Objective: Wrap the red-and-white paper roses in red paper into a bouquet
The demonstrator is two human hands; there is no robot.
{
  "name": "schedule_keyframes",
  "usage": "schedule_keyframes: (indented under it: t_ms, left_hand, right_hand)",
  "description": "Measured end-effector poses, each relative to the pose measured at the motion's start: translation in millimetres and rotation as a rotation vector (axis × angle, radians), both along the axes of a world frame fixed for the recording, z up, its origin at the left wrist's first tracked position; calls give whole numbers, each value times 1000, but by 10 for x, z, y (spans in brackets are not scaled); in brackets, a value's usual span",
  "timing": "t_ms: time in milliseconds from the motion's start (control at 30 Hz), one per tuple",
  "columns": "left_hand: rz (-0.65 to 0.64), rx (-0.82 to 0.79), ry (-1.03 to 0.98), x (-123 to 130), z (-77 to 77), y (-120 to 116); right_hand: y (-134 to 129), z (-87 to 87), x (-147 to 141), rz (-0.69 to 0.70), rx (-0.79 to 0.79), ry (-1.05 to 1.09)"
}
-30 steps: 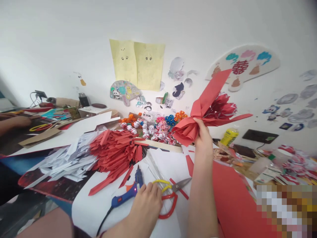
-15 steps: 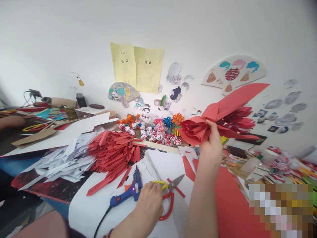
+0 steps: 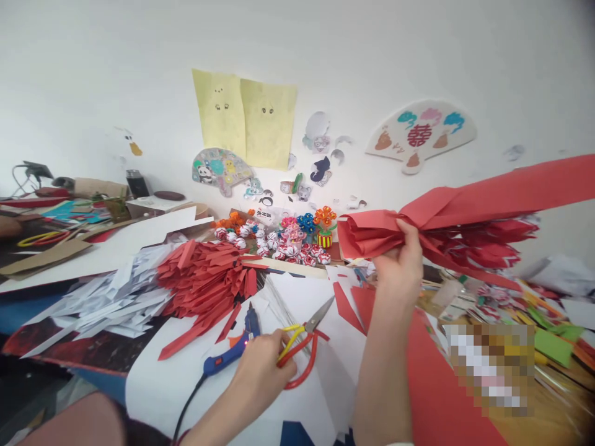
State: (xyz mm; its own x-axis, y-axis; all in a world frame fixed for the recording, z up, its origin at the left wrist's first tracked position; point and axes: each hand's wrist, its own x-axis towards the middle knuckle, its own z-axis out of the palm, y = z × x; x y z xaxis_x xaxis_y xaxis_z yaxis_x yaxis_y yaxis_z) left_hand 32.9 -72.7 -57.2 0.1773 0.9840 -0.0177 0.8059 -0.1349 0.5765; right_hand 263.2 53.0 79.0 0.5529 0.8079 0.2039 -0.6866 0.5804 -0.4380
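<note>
My left hand (image 3: 263, 365) is closed round the handles of scissors (image 3: 312, 327) with red and yellow loops, low over white paper. The blades are slightly parted and point up and right. Beside that hand, a blue glue gun (image 3: 227, 358) with a small red light lies on the paper. My right hand (image 3: 402, 257) is raised and grips the gathered neck of a red paper bundle (image 3: 372, 232). The bundle lies sideways, with red and white paper flowers (image 3: 493, 241) inside its wrap and a long red flap reaching right.
Heaps of white strips (image 3: 111, 297) and red strips (image 3: 204, 279) lie at left. Small paper flowers (image 3: 297, 244) stand along the wall. A red sheet (image 3: 446, 384) covers the lower right, beside coloured scraps (image 3: 553, 347). A person's arm (image 3: 9, 228) shows at far left.
The scissors are lifted and turned a little in my left hand. The red bundle has moved right and tipped closer to level, its flap now reaching the picture's edge. The view has shifted slightly.
</note>
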Motion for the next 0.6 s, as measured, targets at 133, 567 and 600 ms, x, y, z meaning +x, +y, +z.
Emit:
schedule_keyframes:
  t_ms: [133,567,600]
  left_hand:
    - [5,-134,-384,-37,12,126]
    - [-41,-177,-1131,209,321,84]
    - [-48,-160,-1119,213,330,86]
  right_hand:
    - [-27,-20,13,48,-8,18]
    - [-103,-63,-186,83,63,51]
    - [-97,-47,-205,85,83,45]
